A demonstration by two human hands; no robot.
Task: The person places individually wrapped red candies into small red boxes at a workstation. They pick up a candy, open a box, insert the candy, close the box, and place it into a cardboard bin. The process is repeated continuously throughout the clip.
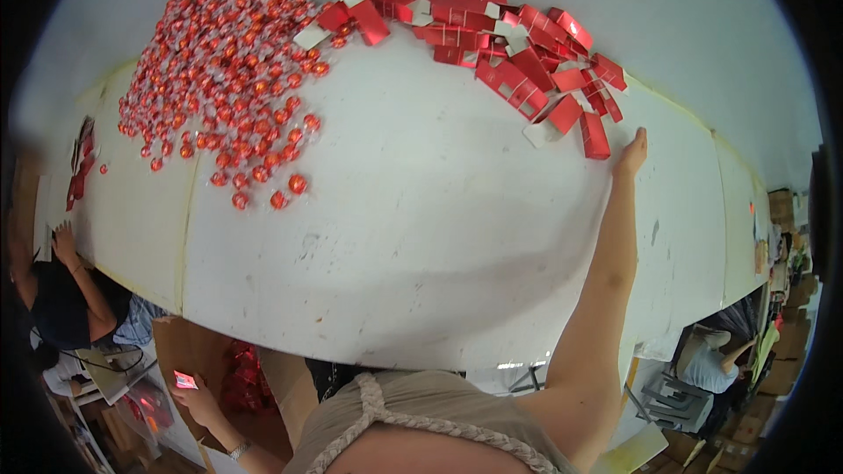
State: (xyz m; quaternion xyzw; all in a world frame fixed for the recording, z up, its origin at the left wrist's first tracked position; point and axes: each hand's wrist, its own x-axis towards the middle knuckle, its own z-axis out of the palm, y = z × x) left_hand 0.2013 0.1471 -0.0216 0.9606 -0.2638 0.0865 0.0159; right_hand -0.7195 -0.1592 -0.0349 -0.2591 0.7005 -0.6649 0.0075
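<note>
My left hand point(200, 401), a band on its wrist, is low at the left by an open cardboard carton point(172, 338). Its fingers grip a small red box point(185, 379), with a red and white end showing. Shiny red packs point(246, 379) lie inside the carton. My right arm stretches across the table, and the right hand point(634, 154) is beside the right end of a heap of red boxes point(514, 79). Its fingers are extended and nothing shows in them. Several of those boxes have white flaps sticking out.
A large pile of red-wrapped candies point(228, 70) covers the table's far left. The white table point(413, 237) spans the view. At the left, another person's hand point(64, 244) rests by the table edge near flat red pieces point(81, 171). A person point(707, 367) sits at the lower right.
</note>
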